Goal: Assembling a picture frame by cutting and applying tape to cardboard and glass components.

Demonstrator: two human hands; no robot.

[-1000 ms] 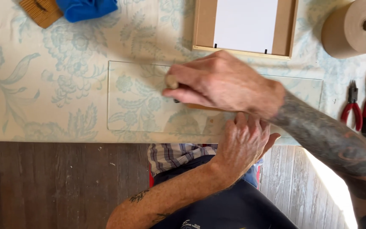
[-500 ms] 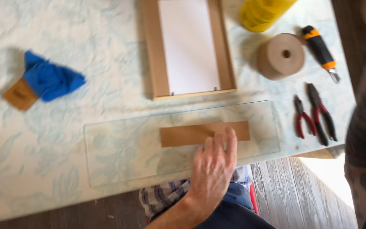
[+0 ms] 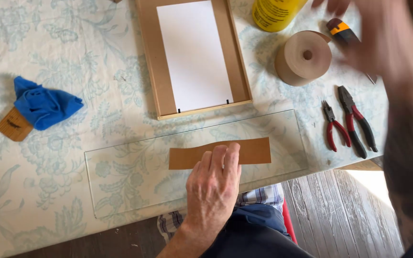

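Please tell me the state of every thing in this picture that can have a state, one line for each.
Left hand: flat, fingers pressing the paper strip.
Right hand: raised, blurred, empty as far as visible.
Brown paper strip: lying on the glass.
Glass pane: flat, overhanging the table edge.
Wooden frame: face down, white backing inside.
Tape roll: lying on its side.
Two pliers: closed.
Blue cloth: crumpled.

Floral-clothed table (image 3: 72, 57), glass pane (image 3: 135, 181), wooden frame (image 3: 149, 62), tape roll (image 3: 302, 59), pliers (image 3: 350, 119), blue cloth (image 3: 44, 107)

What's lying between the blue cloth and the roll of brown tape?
In the head view, the wooden frame with its white backing lies between the blue cloth and the brown tape roll.
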